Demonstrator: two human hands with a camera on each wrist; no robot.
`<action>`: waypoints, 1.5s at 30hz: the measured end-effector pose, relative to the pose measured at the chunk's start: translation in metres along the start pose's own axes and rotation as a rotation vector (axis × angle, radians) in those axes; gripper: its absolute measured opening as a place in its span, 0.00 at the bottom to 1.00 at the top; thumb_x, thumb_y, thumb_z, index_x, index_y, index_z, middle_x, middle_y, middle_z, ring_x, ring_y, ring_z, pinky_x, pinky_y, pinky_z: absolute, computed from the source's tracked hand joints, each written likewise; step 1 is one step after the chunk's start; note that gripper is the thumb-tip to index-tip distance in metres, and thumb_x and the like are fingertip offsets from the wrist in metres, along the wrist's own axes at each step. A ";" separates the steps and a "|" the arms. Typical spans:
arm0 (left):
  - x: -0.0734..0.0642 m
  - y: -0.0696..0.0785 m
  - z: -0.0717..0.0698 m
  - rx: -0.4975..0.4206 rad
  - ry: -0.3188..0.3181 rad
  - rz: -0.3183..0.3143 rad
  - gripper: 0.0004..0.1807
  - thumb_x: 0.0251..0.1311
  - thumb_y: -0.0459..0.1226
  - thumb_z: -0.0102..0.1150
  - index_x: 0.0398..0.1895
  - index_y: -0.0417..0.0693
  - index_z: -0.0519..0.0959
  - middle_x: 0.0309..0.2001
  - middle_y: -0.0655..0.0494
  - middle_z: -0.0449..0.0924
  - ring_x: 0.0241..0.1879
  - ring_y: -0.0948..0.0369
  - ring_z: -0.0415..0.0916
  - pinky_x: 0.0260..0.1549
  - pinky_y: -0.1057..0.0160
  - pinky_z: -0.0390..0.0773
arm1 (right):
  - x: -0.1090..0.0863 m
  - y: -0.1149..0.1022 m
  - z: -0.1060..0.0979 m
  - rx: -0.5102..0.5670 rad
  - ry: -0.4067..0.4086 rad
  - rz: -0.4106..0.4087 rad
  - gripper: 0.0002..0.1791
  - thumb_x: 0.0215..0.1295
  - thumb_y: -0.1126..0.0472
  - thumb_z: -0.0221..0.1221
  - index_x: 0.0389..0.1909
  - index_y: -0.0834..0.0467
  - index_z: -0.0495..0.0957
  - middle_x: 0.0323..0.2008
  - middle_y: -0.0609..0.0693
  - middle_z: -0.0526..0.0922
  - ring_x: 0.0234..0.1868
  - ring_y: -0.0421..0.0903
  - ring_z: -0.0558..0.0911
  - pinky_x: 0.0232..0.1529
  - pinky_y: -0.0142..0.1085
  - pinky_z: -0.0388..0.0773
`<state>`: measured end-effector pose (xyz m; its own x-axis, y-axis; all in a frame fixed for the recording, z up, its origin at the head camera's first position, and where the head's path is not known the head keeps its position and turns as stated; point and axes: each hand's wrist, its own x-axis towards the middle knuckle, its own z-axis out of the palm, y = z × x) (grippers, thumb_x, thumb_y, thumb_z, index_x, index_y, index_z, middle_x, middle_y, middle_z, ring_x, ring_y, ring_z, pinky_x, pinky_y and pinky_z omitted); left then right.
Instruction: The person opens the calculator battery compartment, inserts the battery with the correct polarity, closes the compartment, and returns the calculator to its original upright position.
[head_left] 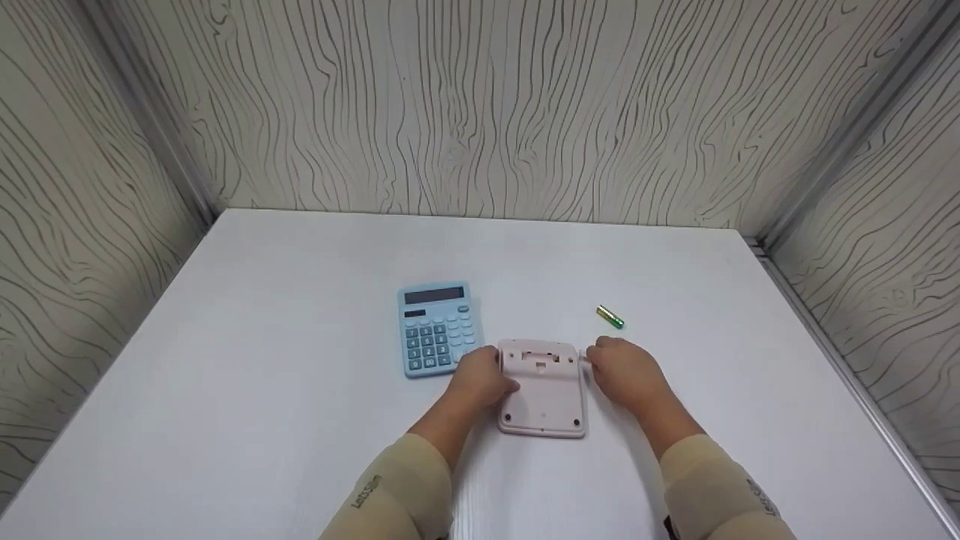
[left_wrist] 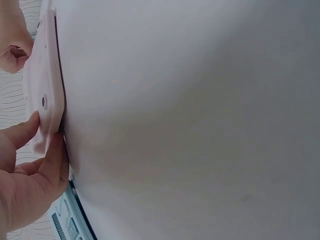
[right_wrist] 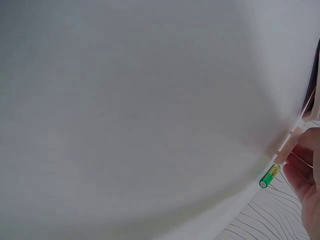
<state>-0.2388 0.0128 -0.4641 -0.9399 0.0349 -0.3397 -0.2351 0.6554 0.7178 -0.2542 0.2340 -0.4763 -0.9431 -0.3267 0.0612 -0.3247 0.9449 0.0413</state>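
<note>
A pink calculator [head_left: 541, 397] lies face down on the white table, its battery compartment [head_left: 540, 357] uncovered at the far end. My left hand [head_left: 480, 377] grips its left edge, thumb on the back and fingers at the side, as the left wrist view also shows. Just off the right edge, my right hand [head_left: 628, 373] pinches a small pale pink piece that looks like a battery cover [right_wrist: 286, 149]. Beyond that hand lies a green and gold battery [head_left: 610, 316]. Whether a battery sits inside the compartment is too small to tell.
A blue calculator [head_left: 435, 330] lies face up left of the pink one, close to my left hand. Wood-patterned panels [head_left: 465, 112] stand behind the white table [head_left: 262, 337] and along both sides.
</note>
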 end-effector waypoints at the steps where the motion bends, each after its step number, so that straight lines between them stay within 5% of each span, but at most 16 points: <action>1: 0.000 0.000 0.000 -0.005 -0.001 -0.001 0.30 0.47 0.37 0.67 0.55 0.39 0.71 0.51 0.47 0.76 0.50 0.53 0.73 0.51 0.58 0.72 | 0.000 0.000 0.001 -0.004 -0.009 -0.008 0.05 0.60 0.62 0.56 0.34 0.57 0.79 0.31 0.51 0.78 0.36 0.49 0.80 0.39 0.42 0.78; 19: 0.002 -0.002 0.001 -0.008 0.003 0.013 0.28 0.47 0.36 0.68 0.53 0.38 0.72 0.47 0.48 0.77 0.43 0.57 0.73 0.50 0.59 0.73 | 0.010 0.006 -0.009 0.034 -0.005 -0.041 0.05 0.57 0.60 0.59 0.30 0.58 0.78 0.27 0.48 0.75 0.33 0.47 0.76 0.39 0.42 0.76; 26: 0.001 -0.001 0.000 -0.031 -0.007 -0.001 0.30 0.47 0.36 0.67 0.56 0.38 0.70 0.50 0.47 0.75 0.48 0.55 0.73 0.51 0.57 0.72 | 0.023 0.017 -0.016 0.093 0.057 0.067 0.09 0.58 0.64 0.57 0.38 0.63 0.78 0.38 0.59 0.79 0.44 0.56 0.78 0.47 0.47 0.74; 34: 0.002 0.000 0.000 -0.034 -0.007 -0.011 0.30 0.48 0.36 0.67 0.56 0.39 0.70 0.52 0.47 0.74 0.52 0.53 0.72 0.53 0.56 0.71 | 0.036 0.021 -0.015 0.195 0.015 0.244 0.18 0.63 0.65 0.53 0.53 0.66 0.72 0.49 0.65 0.74 0.53 0.61 0.73 0.53 0.49 0.70; 39: 0.002 -0.001 0.000 -0.032 -0.001 -0.006 0.29 0.47 0.36 0.67 0.54 0.39 0.71 0.48 0.48 0.76 0.46 0.55 0.74 0.49 0.58 0.73 | 0.040 0.024 -0.005 0.302 -0.037 0.370 0.21 0.66 0.64 0.47 0.59 0.68 0.66 0.56 0.66 0.69 0.59 0.61 0.67 0.59 0.50 0.64; 45: 0.003 -0.001 0.000 -0.005 -0.002 0.012 0.26 0.46 0.36 0.68 0.51 0.39 0.73 0.42 0.50 0.77 0.40 0.58 0.74 0.45 0.60 0.75 | 0.039 0.027 0.004 0.227 -0.072 0.335 0.20 0.69 0.64 0.42 0.58 0.70 0.65 0.60 0.66 0.65 0.63 0.61 0.62 0.62 0.50 0.58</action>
<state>-0.2413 0.0124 -0.4653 -0.9422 0.0441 -0.3320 -0.2250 0.6508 0.7251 -0.3001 0.2470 -0.4770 -0.9993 -0.0054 -0.0364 0.0017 0.9816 -0.1908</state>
